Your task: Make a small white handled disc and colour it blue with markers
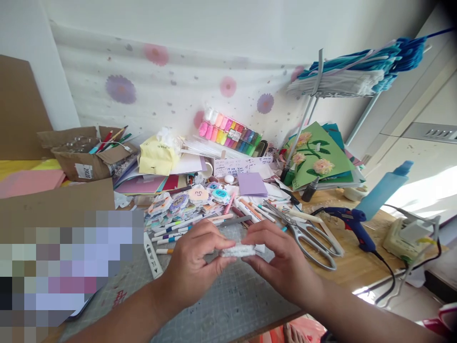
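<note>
Between my two hands is a small flat white piece (238,251) with a bumpy edge; what exactly it is I cannot make out. My left hand (194,259) pinches its left end, thumb below and fingers on top. Its right end is pinched by my right hand (283,257) in the same way, and a bit of white sticks out by those fingers. The piece is held above a grey-green cutting mat (200,319). Just beyond my hands lie several markers (174,236) and a pile of paper cut-outs (178,202). Large metal scissors (303,238) rest beside my right hand.
A blue glue gun (352,221) and a power strip (403,240) with cords stand at the right. Behind are a clay set (230,133), a purple paper pad (252,185) and a green flower card (317,155). A cardboard box (84,162) sits at the left. The lower left is pixelated.
</note>
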A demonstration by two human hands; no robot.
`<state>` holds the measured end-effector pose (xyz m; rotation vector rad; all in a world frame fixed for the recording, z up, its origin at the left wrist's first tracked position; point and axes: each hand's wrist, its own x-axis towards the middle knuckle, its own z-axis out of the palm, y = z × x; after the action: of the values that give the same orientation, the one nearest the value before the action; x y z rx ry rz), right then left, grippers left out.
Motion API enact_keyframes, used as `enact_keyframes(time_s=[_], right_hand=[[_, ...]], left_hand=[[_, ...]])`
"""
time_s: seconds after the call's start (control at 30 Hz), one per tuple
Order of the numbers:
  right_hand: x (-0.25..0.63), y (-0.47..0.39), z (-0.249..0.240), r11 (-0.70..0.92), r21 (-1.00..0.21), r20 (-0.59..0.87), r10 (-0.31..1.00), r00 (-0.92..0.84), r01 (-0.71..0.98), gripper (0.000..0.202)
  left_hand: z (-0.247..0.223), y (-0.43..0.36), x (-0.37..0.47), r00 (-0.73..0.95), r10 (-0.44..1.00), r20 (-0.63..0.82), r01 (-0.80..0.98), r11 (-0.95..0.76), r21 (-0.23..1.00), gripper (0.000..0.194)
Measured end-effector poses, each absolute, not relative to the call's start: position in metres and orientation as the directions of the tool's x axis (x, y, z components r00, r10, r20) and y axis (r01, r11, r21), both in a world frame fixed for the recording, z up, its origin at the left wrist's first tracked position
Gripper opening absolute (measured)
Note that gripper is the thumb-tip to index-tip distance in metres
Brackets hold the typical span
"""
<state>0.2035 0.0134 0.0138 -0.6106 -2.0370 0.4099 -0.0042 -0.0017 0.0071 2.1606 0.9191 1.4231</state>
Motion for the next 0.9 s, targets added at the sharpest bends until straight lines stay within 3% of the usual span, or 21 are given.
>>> enact_keyframes(time_s=[0.1, 0.23, 0.43, 0.53, 0.6, 0.67, 0.77, 0.83, 0.9], right_hand=[[0.206, 0.013, 0.016, 0.861, -0.431, 0.739, 0.509, -0.441, 0.27, 0.015], [0.214, 0.014, 0.019, 0.917, -0.192, 0.818, 0.347, -0.459, 0.35, 0.028], [0.222, 0.013, 0.017, 0.918, 0.115, 0.766, 0.161, -0.622, 0.38, 0.027], [0.221, 0.013, 0.015, 0.92, 0.152, 0.733, 0.139, -0.666, 0.36, 0.026], [0.221, 0.015, 0.012, 0.918, 0.022, 0.765, 0.239, -0.598, 0.395, 0.032], [0.221, 0.019, 0.011, 0.885, -0.252, 0.754, 0.433, -0.494, 0.392, 0.035], [0.218, 0.024, 0.009, 0.649, -0.706, 0.511, 0.745, -0.43, 0.285, 0.029], [0.214, 0.027, 0.008, 0.444, -0.865, 0.308, 0.837, -0.453, 0.234, 0.031], [0.208, 0.029, 0.006, 0.335, -0.913, 0.198, 0.861, -0.469, 0.231, 0.031]], left_hand=[[0.007, -0.001, -0.005, 0.281, 0.762, 0.583, 0.257, -0.645, 0.72, 0.018], [0.004, 0.002, -0.007, 0.253, 0.883, 0.395, 0.148, -0.439, 0.886, 0.04], [0.003, 0.005, 0.0, 0.344, 0.938, 0.05, -0.025, -0.044, 0.999, 0.037], [0.003, 0.005, 0.004, 0.317, 0.948, 0.003, -0.046, 0.013, 0.999, 0.024], [0.003, 0.006, 0.004, 0.262, 0.965, 0.023, -0.046, -0.011, 0.999, 0.021], [0.003, 0.007, 0.002, 0.222, 0.974, 0.054, -0.025, -0.05, 0.998, 0.02], [0.001, 0.007, 0.0, 0.196, 0.976, 0.095, 0.03, -0.103, 0.994, 0.02], [-0.001, 0.007, 0.0, 0.191, 0.974, 0.118, 0.068, -0.133, 0.989, 0.019], [-0.003, 0.007, -0.001, 0.192, 0.972, 0.135, 0.099, -0.156, 0.983, 0.018]])
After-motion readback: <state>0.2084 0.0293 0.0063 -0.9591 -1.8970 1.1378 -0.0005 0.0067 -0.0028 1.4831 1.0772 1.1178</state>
